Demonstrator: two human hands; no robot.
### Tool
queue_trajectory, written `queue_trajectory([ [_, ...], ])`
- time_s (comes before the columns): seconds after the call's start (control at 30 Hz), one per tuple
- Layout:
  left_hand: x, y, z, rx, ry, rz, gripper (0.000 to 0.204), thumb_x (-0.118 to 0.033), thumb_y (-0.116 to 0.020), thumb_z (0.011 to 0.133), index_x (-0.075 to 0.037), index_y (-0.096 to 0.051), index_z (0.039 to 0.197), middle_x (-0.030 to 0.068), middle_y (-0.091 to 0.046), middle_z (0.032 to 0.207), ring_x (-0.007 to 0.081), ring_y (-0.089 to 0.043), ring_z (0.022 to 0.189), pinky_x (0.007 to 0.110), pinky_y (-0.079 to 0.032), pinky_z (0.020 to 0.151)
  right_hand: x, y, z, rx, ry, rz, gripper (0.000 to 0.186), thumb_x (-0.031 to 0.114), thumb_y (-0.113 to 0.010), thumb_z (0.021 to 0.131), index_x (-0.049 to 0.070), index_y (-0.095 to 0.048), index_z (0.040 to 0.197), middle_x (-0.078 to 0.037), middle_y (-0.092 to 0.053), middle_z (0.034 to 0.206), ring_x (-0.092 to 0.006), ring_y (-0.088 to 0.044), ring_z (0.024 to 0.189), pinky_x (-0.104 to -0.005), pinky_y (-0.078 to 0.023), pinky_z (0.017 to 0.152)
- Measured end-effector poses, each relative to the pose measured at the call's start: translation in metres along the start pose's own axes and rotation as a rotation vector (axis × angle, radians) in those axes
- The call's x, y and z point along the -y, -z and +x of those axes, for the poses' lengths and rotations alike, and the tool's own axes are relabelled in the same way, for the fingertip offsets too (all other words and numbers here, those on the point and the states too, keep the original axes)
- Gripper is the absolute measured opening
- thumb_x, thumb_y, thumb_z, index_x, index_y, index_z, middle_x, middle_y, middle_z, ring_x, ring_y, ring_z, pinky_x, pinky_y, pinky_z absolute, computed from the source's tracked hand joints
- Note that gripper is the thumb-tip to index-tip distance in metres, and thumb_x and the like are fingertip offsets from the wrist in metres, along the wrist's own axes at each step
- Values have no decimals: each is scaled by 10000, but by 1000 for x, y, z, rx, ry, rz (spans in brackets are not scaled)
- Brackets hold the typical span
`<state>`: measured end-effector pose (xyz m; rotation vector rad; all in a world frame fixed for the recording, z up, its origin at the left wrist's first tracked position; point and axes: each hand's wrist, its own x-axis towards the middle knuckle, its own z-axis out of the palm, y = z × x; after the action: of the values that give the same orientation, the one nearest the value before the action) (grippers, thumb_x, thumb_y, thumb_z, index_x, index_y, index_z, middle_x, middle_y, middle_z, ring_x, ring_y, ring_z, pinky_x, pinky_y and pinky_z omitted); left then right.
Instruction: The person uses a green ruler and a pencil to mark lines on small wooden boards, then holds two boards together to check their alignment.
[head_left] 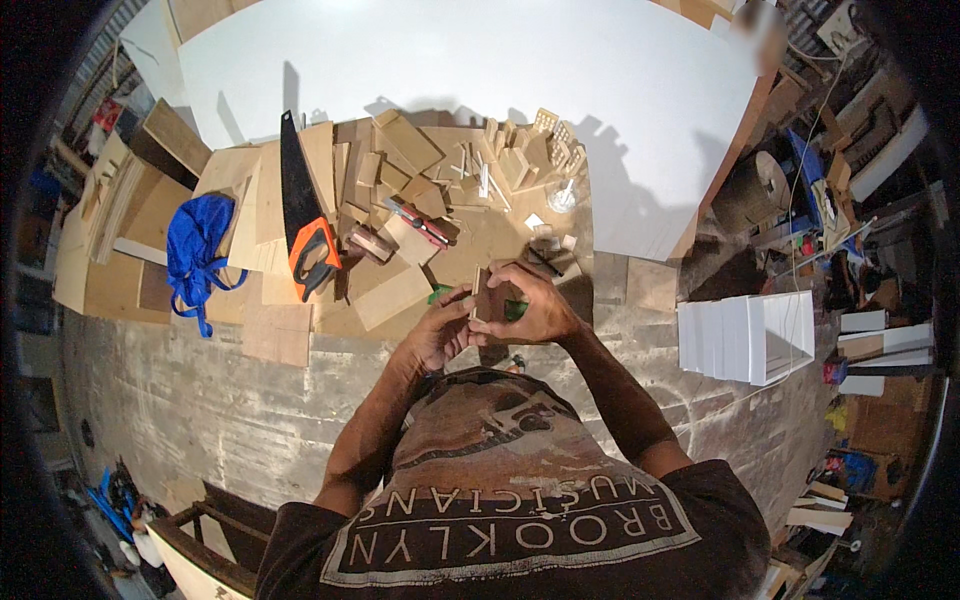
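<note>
Close to my body, at the near edge of a worktable, my left hand (440, 330) and my right hand (537, 305) hold a small thin piece of wood (477, 296) between them. It stands roughly on edge, with the fingers of both hands closed on its sides. My fingers cover part of it. Just beyond my hands lies a red and grey cutter-like tool (420, 222) on the wood pieces. Left of that rests a brown wooden block (370, 243). Farther left is a handsaw (312, 250) with a black blade and an orange handle.
Many wood offcuts (408, 142) crowd the worktable, with perforated pieces (556, 130) at its far right. A blue cloth bag (198, 240) hangs over the left side. Behind stretches a large white panel (450, 60). A stack of white boards (745, 338) stands on the floor at right.
</note>
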<state>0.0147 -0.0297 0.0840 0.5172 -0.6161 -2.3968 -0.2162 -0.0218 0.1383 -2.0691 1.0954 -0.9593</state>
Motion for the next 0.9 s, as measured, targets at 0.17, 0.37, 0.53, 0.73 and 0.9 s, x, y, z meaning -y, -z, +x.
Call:
queue_trajectory([
  [0.17,0,1,-4,-15,82,-29,566,-269,-629,989,-59,-409,1467,115,-611,1329,240,-693,1095,389,-615,878,-7,-7,-7,48,-54,117,654,300,-916,716,28,-574,1204,-157,-581,1243,-265,-596,1169,-395,-495,973],
  [0.37,0,-21,-5,-100,-47,15,560,-297,-596,1002,-97,-392,1484,123,-606,1330,268,-686,1101,379,-611,871,-6,-9,-14,1,-38,83,735,293,-894,758,28,-520,1332,-164,-563,1302,-280,-565,1232,-381,-457,1031],
  [0.53,-3,-10,1,-77,-30,-47,517,-306,-577,1009,-133,-407,1466,138,-628,1277,291,-689,1054,354,-609,804,-1,-14,-26,-100,-114,89,525,256,-853,810,28,-616,1218,-163,-629,1222,-283,-638,1115,-380,-516,930],
  [0.73,5,-4,6,-74,19,-104,455,-315,-578,1006,-159,-456,1415,130,-636,1233,286,-682,987,366,-591,794,-14,-27,-31,-162,-38,70,289,158,-801,841,19,-670,1059,-146,-682,1028,-311,-683,961,-381,-544,815],
  [0.9,11,-14,7,-124,-1,-43,508,-343,-662,956,-137,-486,1386,81,-636,1208,229,-670,1005,339,-579,808,-14,-31,-36,-156,-47,47,244,128,-773,835,21,-664,1026,-133,-685,1009,-323,-674,952,-414,-505,846],
])
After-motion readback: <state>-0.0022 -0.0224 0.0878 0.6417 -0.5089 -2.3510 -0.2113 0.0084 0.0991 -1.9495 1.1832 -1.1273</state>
